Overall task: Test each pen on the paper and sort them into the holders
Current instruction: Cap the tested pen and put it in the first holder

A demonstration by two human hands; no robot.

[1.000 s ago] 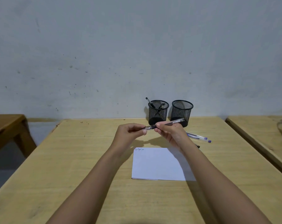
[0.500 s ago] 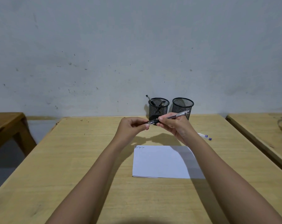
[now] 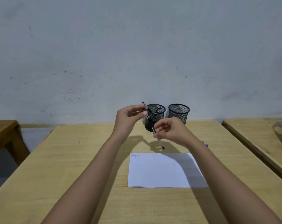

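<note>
Pen held in both hands above the table, just short of the paper's far edge.

The left hand [image 3: 130, 118] pinches the upper end of the pen [image 3: 151, 125] and the right hand [image 3: 171, 133] pinches the barrel lower down, with the tip tilted toward the paper [image 3: 163, 170]. The view is too blurred to tell whether the left fingers grip a cap. A sudden pull could jerk the pen loose onto the table [image 3: 88, 159] or knock the left holder [image 3: 159, 115] close behind.

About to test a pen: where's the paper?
In the head view the paper lies flat on the table, right of centre, nearer the person than the left holder and right holder.
</note>
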